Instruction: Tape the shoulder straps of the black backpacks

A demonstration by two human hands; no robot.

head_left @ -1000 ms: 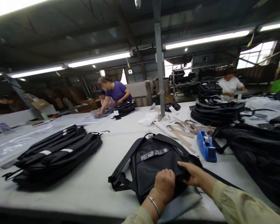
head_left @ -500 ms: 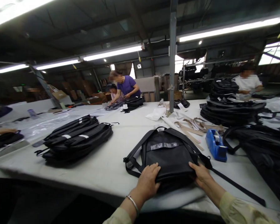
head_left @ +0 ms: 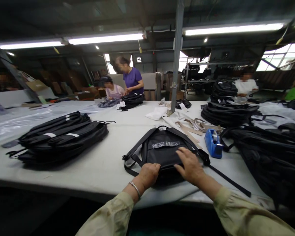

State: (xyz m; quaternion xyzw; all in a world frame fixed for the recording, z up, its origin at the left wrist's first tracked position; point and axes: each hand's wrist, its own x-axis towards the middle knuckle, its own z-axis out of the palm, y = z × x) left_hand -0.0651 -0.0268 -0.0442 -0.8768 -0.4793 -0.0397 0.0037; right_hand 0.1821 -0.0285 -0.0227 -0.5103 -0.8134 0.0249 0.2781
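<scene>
Gripping the black backpack (head_left: 162,152), left hand (head_left: 149,173) curled, right hand (head_left: 189,164) flat; label (head_left: 166,144) unreadable

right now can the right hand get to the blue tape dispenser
Probably yes. The right hand lies flat on the black backpack, and the blue tape dispenser stands on the table just beyond it to the right, with only the backpack's strap lying between them.

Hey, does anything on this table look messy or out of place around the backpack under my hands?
Mostly tidy. One strap of the black backpack trails loose to the right across the table, and beige strips and papers lie scattered behind the blue tape dispenser.
</scene>
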